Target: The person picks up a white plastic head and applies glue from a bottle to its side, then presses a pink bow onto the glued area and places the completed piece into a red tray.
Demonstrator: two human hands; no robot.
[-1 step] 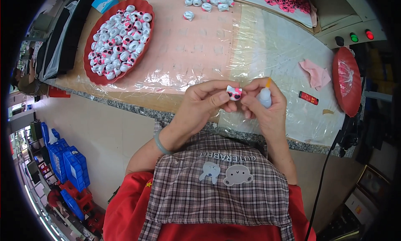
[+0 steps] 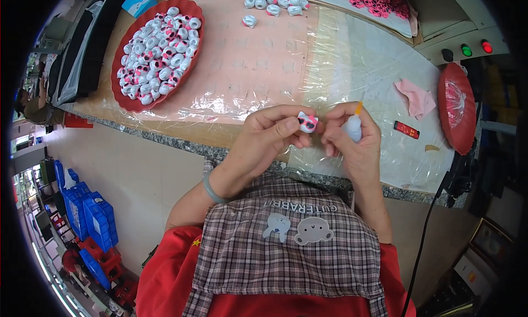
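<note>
My left hand pinches a small white cat-head bead between thumb and fingers. The bead has a pink bow and dark heart-shaped sunglasses on its front. In my right hand is a small, pale squeeze bottle with an orange collar and a thin needle tip pointing up and away from me. The thumb and index finger of that hand are beside the bead, a small gap from it. Both hands are over the near edge of the table.
A red scalloped tray heaped with similar beads stands at the left. More white beads lie at the back, near pink pieces. On the right are a pink cloth, a red-and-black lighter-like object and another red tray.
My right hand has shifted slightly to the right with the bottle, and its fingertips have drawn off the bead. My left hand has hardly moved.
</note>
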